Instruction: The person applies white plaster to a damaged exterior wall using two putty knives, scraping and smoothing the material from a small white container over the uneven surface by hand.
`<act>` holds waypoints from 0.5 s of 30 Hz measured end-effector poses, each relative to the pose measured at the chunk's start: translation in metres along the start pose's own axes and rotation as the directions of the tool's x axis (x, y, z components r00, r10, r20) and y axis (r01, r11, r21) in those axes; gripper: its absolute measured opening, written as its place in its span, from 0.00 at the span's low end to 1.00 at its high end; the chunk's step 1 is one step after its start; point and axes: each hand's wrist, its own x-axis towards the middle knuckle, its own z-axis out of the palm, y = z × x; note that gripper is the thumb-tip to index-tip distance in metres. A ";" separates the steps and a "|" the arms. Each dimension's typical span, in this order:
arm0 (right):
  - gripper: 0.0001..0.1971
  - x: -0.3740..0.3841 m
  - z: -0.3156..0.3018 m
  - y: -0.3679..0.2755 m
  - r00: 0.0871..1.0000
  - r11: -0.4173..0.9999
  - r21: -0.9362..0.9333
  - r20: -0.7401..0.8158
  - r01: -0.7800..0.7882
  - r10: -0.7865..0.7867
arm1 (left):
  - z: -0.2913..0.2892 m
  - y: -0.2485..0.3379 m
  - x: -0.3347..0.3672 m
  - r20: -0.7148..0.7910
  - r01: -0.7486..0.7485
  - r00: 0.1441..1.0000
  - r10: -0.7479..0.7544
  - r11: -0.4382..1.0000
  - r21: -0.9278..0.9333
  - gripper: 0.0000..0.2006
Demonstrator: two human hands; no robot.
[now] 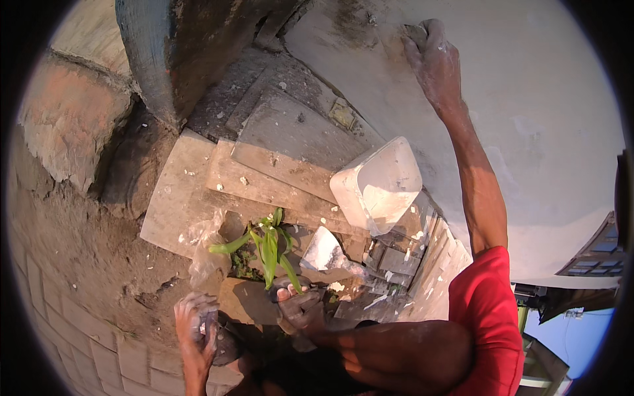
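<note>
My right hand (436, 66) is raised at the end of an outstretched arm. Its fingers close round a small grey piece (416, 33), pressed against the pale wall (541, 99); whether it is a stone or a folded abrasive I cannot tell. Low on the left, my left hand (191, 323) curls its dusty fingers around something greyish that they mostly cover. Between the two hands, an off-white plastic bucket (347, 191) leans beside the foot of the wall, its mouth facing me. My dusty foot (304, 310) rests by a green leafy plant (267, 247).
Flat boards or slabs (290, 132) lie overlapped along the wall, strewn with white flakes. A white-coated fragment (321, 249) and crumpled clear plastic (210, 247) lie near the plant. A weathered upright slab (148, 59) and a reddish block (72, 119) stand at upper left. Paving (99, 350) borders the dirt.
</note>
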 end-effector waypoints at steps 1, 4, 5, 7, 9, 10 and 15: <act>0.15 0.000 0.020 0.000 0.993 1.000 -0.014 -0.120 0.007 -0.009 | -0.006 0.000 -0.005 -0.011 0.030 1.000 -0.029 0.999 0.041 0.16; 0.16 -0.006 -0.015 -0.013 0.955 0.994 -0.001 -0.278 -0.111 0.107 | -0.003 0.004 -0.007 -0.018 0.090 0.996 -0.090 0.996 0.027 0.16; 0.15 -0.015 -0.019 -0.018 0.918 0.965 0.113 -0.299 -0.238 0.262 | -0.002 0.005 -0.008 -0.017 0.126 0.992 -0.126 0.991 0.034 0.17; 0.15 -0.028 -0.005 -0.027 0.931 0.951 0.189 -0.226 -0.246 0.286 | 0.002 0.003 -0.015 -0.019 0.169 0.986 -0.168 0.984 0.050 0.17; 0.16 -0.038 0.009 -0.027 0.935 0.934 0.238 -0.171 -0.267 0.311 | 0.010 -0.002 -0.025 -0.101 0.251 0.963 -0.249 0.968 0.015 0.18; 0.16 -0.040 0.022 -0.018 0.970 0.962 0.182 -0.095 -0.203 0.222 | 0.012 0.000 -0.020 -0.088 0.234 0.969 -0.232 0.972 0.009 0.18; 0.17 -0.015 0.043 0.003 0.990 0.987 0.152 -0.123 -0.047 0.066 | 0.012 0.015 0.000 0.108 0.066 0.991 -0.074 0.995 0.074 0.17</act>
